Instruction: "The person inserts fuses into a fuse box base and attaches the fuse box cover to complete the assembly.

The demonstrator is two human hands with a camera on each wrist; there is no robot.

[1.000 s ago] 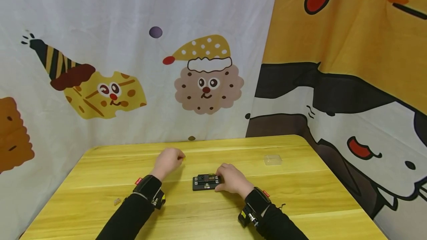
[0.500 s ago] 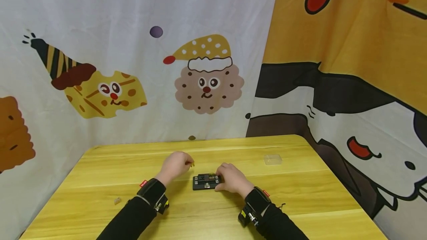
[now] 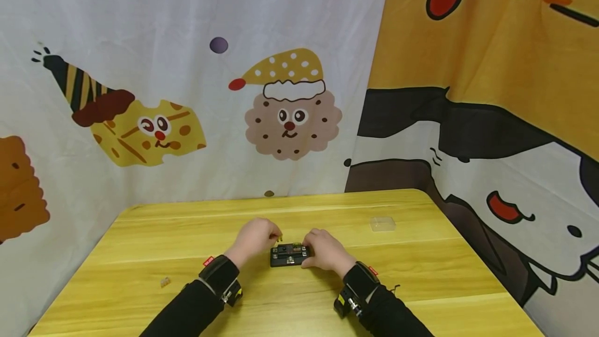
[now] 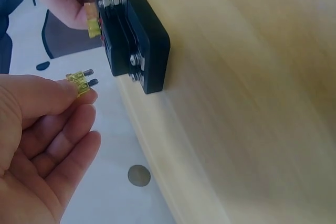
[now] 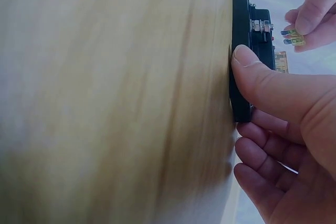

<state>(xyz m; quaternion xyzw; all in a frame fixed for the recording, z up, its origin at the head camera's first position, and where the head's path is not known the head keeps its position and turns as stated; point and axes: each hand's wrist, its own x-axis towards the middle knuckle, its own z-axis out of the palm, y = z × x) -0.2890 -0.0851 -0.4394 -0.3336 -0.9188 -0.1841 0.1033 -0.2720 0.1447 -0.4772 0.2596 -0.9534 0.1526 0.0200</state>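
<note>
A black fuse block (image 3: pixel 283 261) with metal bolts lies on the table (image 3: pixel 262 306). My right hand (image 3: pixel 325 251) grips its right end; in the right wrist view the thumb (image 5: pixel 247 59) lies along one edge, fingers at the other. My left hand (image 3: pixel 255 238) pinches a yellow blade fuse (image 4: pixel 80 82) between thumb and forefinger. Its two metal prongs point toward the block, a short gap apart from it. In the left wrist view, an orange fuse (image 4: pixel 90 10) and a yellow one (image 4: pixel 94 28) stand in the block near my right hand.
A small clear plastic box (image 3: pixel 382 224) sits at the back right of the table. At the left lies a small pale orange piece (image 3: pixel 165 282), too small to make out. A printed curtain (image 3: pixel 187 181) hangs behind the table.
My left hand has moved right and slightly nearer with the yellow fuse, from left of the block to just above its back left corner. The right hand and the block have stayed put.
</note>
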